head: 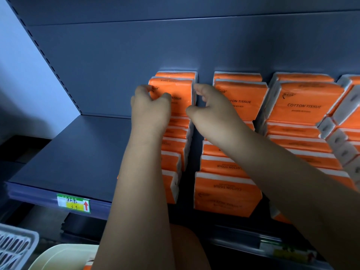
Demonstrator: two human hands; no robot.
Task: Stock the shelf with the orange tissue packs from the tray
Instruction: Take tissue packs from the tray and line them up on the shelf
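The left hand (pixel 150 106) and right hand (pixel 210 110) clamp the orange plastic-wrapped rectangular tissue pack (pixel 175 94) between them, with fingers curled over its left and right edges (a two-sided hold, probably to square it on the stack beneath the palms). A further column would likely start left of the left hand on the dark blue metal shelf (pixel 74 152). Below the forearms, the cream plastic tray (pixel 58 256) holds another orange pack (pixel 88 266), so stocking appears unfinished.

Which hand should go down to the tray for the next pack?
Probably left. The tray lies low on the left, on the left hand's side; the right hand would have to cross over. Both now hold the top pack.
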